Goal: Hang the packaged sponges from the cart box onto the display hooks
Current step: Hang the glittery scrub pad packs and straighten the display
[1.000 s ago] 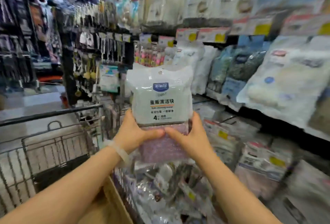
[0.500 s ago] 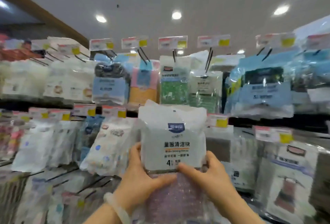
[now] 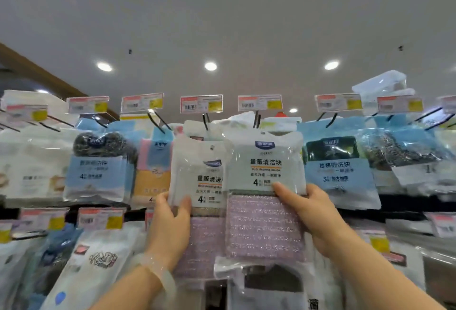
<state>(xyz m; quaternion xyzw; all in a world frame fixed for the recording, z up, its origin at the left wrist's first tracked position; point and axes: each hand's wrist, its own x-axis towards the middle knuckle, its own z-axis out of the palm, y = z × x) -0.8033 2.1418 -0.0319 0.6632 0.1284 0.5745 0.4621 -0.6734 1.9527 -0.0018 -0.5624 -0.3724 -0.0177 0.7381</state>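
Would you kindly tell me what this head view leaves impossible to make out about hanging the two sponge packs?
- Hook tips: the right pack covers its hook, so whether its hole is threaded is hidden.
- Left pack: the right pack overlaps its right edge.
- Price tags: print blurred, too small.
- Cart box: out of frame.
- Left hand and right hand: fingers behind the packs are hidden.

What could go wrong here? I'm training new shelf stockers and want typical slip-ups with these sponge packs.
1. Each hand holds a pack by its edge alone: the left hand the left pack, the right hand the right pack. Either may slip.
2. The right pack's hang hole sits below the hook, not visibly threaded; letting go now would probably drop it.
3. The packs overlap, so moving one could drag the other.
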